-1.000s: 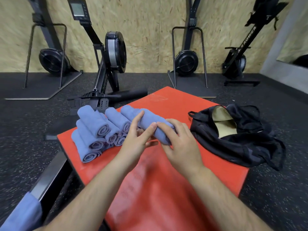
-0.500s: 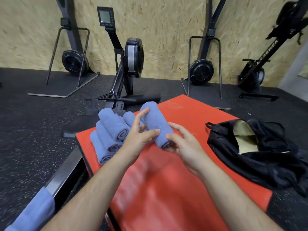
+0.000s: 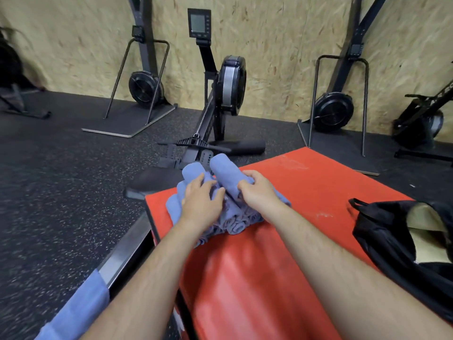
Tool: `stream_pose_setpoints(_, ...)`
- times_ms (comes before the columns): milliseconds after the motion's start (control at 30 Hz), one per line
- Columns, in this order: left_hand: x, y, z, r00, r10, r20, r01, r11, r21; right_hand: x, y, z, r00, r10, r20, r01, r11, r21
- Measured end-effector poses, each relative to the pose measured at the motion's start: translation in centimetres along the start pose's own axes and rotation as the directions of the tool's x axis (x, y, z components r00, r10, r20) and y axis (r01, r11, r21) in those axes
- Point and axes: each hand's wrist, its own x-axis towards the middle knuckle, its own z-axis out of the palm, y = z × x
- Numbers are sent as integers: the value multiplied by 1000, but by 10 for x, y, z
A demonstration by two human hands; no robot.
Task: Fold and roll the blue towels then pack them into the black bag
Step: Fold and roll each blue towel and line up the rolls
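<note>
top roll (image 3: 221, 171): half a second ago both hands held it up beside the stack; now it lies slanted on top of the pile of rolled towels (image 3: 232, 223).
right hand (image 3: 257, 190): fingers curled over the roll's near end, gripping it.
left hand (image 3: 203, 202): has let go of the roll and lies spread on the pile's left rolls, fingers relaxed, holding nothing.
pile: at the far left corner of the red counter (image 3: 269, 278).
black bag (image 3: 392, 246): on the counter's right side, mouth open, well apart from the pile; no towel shows inside.
loose blue towel (image 3: 73, 312): draped over the metal rail (image 3: 122, 256) at lower left, not rolled.
meaning: one more roll looks finished; packing seems not yet begun, and at least one towel waits.
</note>
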Motion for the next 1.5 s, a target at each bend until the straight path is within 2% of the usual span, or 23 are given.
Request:
stream_pose_setpoints(167,5,-9,7,999,35,31,-34,999,-14,19,7,26,997,24,69,-8,973,-232)
stream_pose_setpoints(300,4,-12,7,996,59,69,-58,998,-11,19,7,33,995,48,88,7,840,-543)
stream_pose_setpoints(400,0,-11,0,996,48,78,-46,999,-26,13,1,24,993,48,104,22,815,-579)
stream_pose_setpoints(533,-7,-15,-16,994,90,64,-89,996,-17,1,-5,19,989,-130,65,142,761,-633)
stream_pose_setpoints(633,-13,-24,-34,989,140,44,-140,990,9,-16,-16,29,951,-300,72,266,680,-683)
stream_pose_setpoints(800,-36,-59,-75,991,134,25,-136,984,118,-52,-35,78,854,-480,200,466,536,-704)
stream_pose_setpoints(933,-60,-104,-111,992,121,31,-125,959,254,-77,-40,139,794,-535,289,557,449,-698)
stream_pose_setpoints(1067,-85,-161,-145,996,28,87,-57,937,345,-100,-42,209,762,-517,390,631,459,-625)
stream_pose_setpoints(1267,-127,-252,-173,960,-185,210,83,904,420,-138,-27,309,704,-458,542,708,401,-581)
stream_pose_setpoints(1367,-148,-297,-186,876,-352,331,171,867,468,-156,-13,356,677,-368,637,731,438,-524)
stream_pose_setpoints(1500,-164,-340,-197,697,-536,477,200,783,589,-173,10,406,651,-206,731,714,492,-498)
